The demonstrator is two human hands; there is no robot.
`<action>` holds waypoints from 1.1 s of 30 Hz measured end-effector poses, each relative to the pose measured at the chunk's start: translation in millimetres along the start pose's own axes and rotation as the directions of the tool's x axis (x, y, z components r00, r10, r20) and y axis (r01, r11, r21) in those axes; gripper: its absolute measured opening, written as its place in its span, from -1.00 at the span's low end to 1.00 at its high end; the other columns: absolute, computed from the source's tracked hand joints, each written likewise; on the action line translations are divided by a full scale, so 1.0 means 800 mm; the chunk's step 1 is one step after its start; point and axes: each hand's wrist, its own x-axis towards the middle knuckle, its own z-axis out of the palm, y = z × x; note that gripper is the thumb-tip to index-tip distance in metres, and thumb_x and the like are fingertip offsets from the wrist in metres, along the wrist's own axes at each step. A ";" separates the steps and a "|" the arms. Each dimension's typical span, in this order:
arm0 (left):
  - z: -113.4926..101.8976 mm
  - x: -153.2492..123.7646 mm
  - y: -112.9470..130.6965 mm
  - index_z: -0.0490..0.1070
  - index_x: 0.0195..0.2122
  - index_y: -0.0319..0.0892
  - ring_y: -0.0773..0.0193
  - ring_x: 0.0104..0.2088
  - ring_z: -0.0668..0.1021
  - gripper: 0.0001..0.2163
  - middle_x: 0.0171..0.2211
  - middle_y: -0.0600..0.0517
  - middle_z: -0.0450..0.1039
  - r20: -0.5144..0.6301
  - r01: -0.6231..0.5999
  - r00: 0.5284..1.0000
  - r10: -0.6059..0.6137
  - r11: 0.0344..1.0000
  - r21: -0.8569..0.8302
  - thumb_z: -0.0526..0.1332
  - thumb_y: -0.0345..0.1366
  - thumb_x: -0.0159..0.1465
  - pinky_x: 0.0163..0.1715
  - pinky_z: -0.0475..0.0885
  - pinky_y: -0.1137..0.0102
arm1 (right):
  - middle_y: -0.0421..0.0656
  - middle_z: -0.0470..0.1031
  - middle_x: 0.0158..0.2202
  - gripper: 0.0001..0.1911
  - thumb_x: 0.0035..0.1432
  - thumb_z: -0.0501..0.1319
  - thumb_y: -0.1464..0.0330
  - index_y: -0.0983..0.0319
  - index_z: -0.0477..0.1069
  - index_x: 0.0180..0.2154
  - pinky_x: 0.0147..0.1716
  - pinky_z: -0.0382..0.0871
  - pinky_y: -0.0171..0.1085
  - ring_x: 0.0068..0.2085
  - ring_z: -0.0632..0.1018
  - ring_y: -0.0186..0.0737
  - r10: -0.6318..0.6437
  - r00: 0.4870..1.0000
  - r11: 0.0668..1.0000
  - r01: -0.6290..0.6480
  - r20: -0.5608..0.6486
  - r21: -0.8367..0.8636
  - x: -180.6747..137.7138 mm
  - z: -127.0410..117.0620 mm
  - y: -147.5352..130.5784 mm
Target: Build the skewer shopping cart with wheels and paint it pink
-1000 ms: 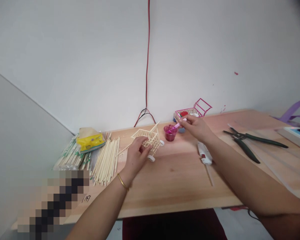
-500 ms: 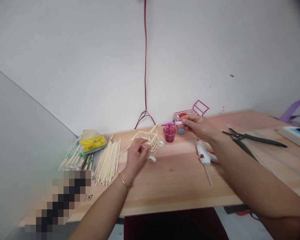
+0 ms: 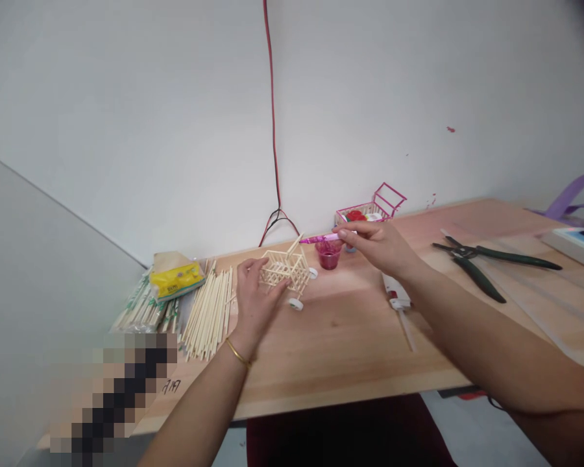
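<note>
My left hand [image 3: 254,295] grips the near side of a small unpainted stick cart [image 3: 286,269] with white wheels, standing on the wooden table [image 3: 350,337]. My right hand [image 3: 376,244] pinches a pink paintbrush [image 3: 326,239], held level with its tip pointing left over the cart's far edge. Just below the brush sits a small cup of pink paint [image 3: 329,253].
A pink painted stick cart [image 3: 374,209] stands by the wall. Loose sticks [image 3: 208,311], wrapped stick packs and a yellow tissue pack [image 3: 175,275] lie at the left. A white glue gun [image 3: 395,296] and dark pliers [image 3: 481,266] lie right. A red and black cable [image 3: 272,136] hangs down the wall.
My right hand lifted the brush out of the paint cup and swung its tip left toward the unpainted cart. My left hand shifted its grip on the cart slightly.
</note>
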 end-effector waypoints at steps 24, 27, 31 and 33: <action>0.016 -0.006 0.000 -0.01 0.29 -0.05 -0.11 0.32 0.14 -0.07 0.25 -0.18 0.00 0.134 0.190 0.975 -0.177 0.978 -0.091 0.46 -0.14 -0.06 0.30 0.09 -0.04 | -0.15 0.60 -0.40 -0.71 0.20 0.19 0.10 0.09 0.61 -0.27 -0.27 0.48 -0.16 -0.19 0.59 -0.07 -0.116 0.985 0.993 0.114 0.127 0.019 -0.024 0.015 -0.028; 0.015 -0.006 0.003 0.00 0.29 -0.08 -0.10 0.32 0.14 -0.07 0.26 -0.19 0.00 0.134 0.188 0.975 -0.178 0.980 -0.066 0.47 -0.15 -0.07 0.30 0.10 -0.03 | -0.15 0.59 -0.41 -0.72 0.20 0.19 0.11 0.09 0.61 -0.27 -0.24 0.48 -0.14 -0.17 0.59 -0.05 -0.127 0.984 0.992 0.129 0.123 -0.009 -0.025 0.015 -0.030; 0.014 -0.005 0.005 0.01 0.28 -0.10 -0.09 0.33 0.11 -0.09 0.26 -0.19 -0.01 0.141 0.193 0.973 -0.184 0.980 -0.053 0.46 -0.15 -0.05 0.30 0.11 -0.01 | -0.16 0.61 -0.36 -0.70 0.22 0.17 0.09 0.07 0.61 -0.29 -0.21 0.46 -0.14 -0.16 0.59 -0.05 -0.146 0.985 0.985 0.153 0.092 -0.080 -0.018 0.011 -0.020; 0.014 -0.004 0.006 0.01 0.28 -0.09 -0.09 0.33 0.11 -0.09 0.26 -0.18 -0.01 0.147 0.191 0.972 -0.182 0.980 -0.051 0.46 -0.15 -0.05 0.30 0.11 0.00 | -0.17 0.63 -0.28 -0.70 0.21 0.18 0.09 0.07 0.61 -0.26 -0.24 0.46 -0.13 -0.21 0.59 -0.07 -0.137 0.990 0.985 0.141 0.045 -0.104 -0.012 0.009 -0.011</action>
